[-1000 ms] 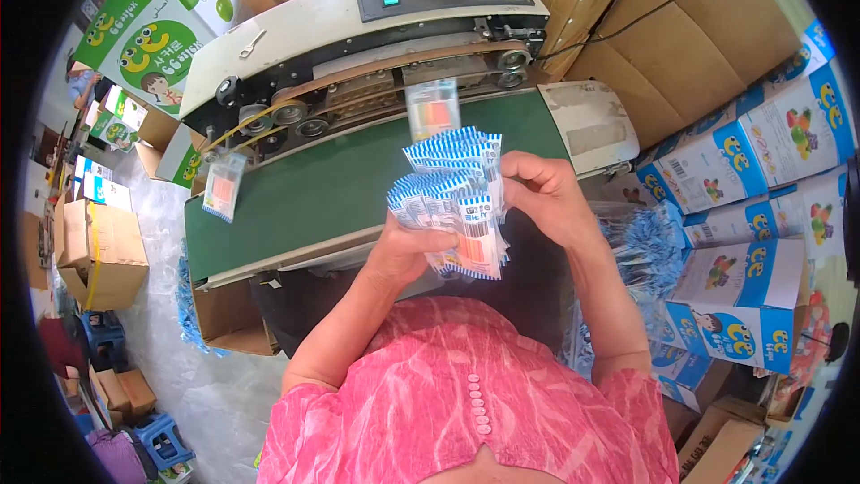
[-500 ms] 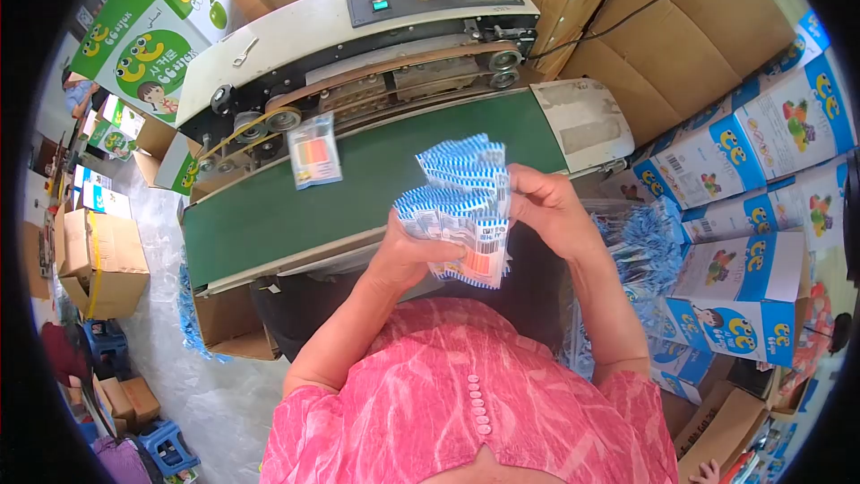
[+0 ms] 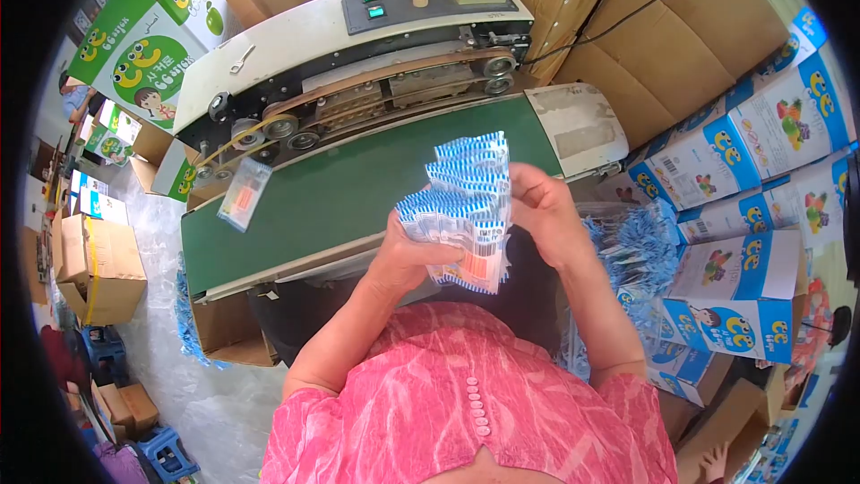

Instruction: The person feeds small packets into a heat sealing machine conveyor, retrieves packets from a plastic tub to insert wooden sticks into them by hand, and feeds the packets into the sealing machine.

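A fanned stack of blue-and-white striped plastic packets point(image 3: 470, 233) is in front of my chest, over the near edge of the green conveyor belt point(image 3: 358, 188). My left hand point(image 3: 408, 255) grips the stack from its left side, thumb across the front. My right hand point(image 3: 542, 215) pinches the stack's right edge, its fingertips partly hidden behind the packets. One single packet point(image 3: 245, 195) with an orange patch lies tilted at the belt's left end, apart from both hands. Behind the belt stands a band sealing machine point(image 3: 358, 63) with rollers, belts and lit green switches.
A wrench point(image 3: 242, 57) rests on the machine's top. Blue-and-white cartons point(image 3: 726, 323) and a heap of blue packets point(image 3: 636, 246) stand at my right. Brown cardboard point(image 3: 681, 45) leans behind. Green cartons point(image 3: 148, 63) are at the left. Another person's hand point(image 3: 715, 462) shows lower right.
The single packet has travelled left along the belt and turned to a slant. My hands stay in nearly the same place with the stack, whose upper packets have spread slightly.
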The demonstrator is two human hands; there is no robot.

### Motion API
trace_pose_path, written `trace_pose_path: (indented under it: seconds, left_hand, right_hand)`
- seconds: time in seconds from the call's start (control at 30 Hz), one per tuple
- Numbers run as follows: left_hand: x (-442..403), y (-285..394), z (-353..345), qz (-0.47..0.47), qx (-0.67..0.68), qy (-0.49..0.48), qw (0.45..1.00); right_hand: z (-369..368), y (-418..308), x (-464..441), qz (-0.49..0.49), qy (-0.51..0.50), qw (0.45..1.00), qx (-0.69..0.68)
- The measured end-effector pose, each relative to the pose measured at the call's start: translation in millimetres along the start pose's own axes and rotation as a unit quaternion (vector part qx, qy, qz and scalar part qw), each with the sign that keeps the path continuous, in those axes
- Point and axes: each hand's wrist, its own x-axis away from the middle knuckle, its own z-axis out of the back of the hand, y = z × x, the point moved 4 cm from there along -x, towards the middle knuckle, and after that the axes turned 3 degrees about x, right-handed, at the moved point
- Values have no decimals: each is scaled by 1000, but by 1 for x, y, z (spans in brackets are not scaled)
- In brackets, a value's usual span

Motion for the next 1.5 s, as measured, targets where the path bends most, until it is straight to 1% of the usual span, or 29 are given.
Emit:
trace_pose_path:
  seconds: [0.07,0.1,0.2,0.37,0.47,0.5,0.57,0.6,0.67,0.7,0.8,0.83,0.93,0.97,1.0,1.03,1.07,1.1,1.13,1.17,1.2,1.3,1.33,1.43,1.47,1.5]
  left_hand:
    - [2,-1,0,2,-9,-10,1000]
    - [2,-2,0,2,-10,-10,1000]
    - [1,-2,3,-5,-14,-9,1000]
    - [2,-2,5,-7,-13,-4,1000]
    - [1,1,2,-21,19,12,1000]
    - [1,1,3,-21,20,11,1000]
    - [1,2,7,-15,17,-4,1000]
    - [1,2,7,-13,14,-12,1000]
    - [2,1,8,-18,15,-10,1000]
    - [3,2,8,-23,16,-5,1000]
    - [3,6,9,-30,17,2,999]
    - [3,7,8,-30,17,4,999]
    - [5,10,6,-27,31,13,999]
    - [5,12,5,-27,42,16,999]
    - [6,13,6,-28,54,20,998]
    - [7,14,7,-31,55,26,998]
    - [6,14,8,-34,54,26,998]
    - [6,15,9,-37,53,26,998]
    - [6,15,9,-37,52,23,998]
    - [6,15,10,-36,52,25,998]
    - [5,14,11,-34,48,25,998]
    - [3,11,9,-28,39,20,999]
    - [4,10,7,-30,30,13,999]
    - [2,10,4,-36,12,-3,999]
    - [1,9,5,-30,19,-8,999]
    - [-1,7,6,-24,26,-14,999]
  right_hand:
    - [-3,5,1,-23,-21,997,66]
    - [-4,6,1,-23,-21,997,65]
    - [-4,6,1,33,48,996,60]
    - [-3,10,3,31,98,994,27]
    - [11,13,2,-23,85,996,1]
    - [16,9,-2,-22,86,996,2]
    - [41,-8,-17,1,205,978,48]
    - [55,-10,-27,2,206,977,48]
    - [82,-6,-51,13,203,970,131]
    - [85,-5,-61,14,203,970,130]
    - [89,0,-85,-47,166,965,198]
    - [89,1,-92,-47,165,965,199]
    - [72,11,-106,-43,94,970,222]
    - [71,12,-104,-46,91,970,221]
    - [67,4,-99,34,107,940,321]
    - [61,-6,-91,115,120,895,414]
    - [48,-18,-81,195,132,834,499]
    - [38,-26,-68,195,129,835,497]
    - [19,-30,-51,98,21,933,346]
    - [2,-27,-38,-5,-86,980,177]
    - [-1,-22,-34,-7,-84,981,176]
    - [-7,-10,-27,52,-99,980,162]
    - [-5,-9,-25,54,-98,980,163]
    - [5,-3,-22,-27,-14,999,29]
    - [6,-4,-20,-26,-13,999,30]
    - [6,-4,-17,-19,-18,998,59]
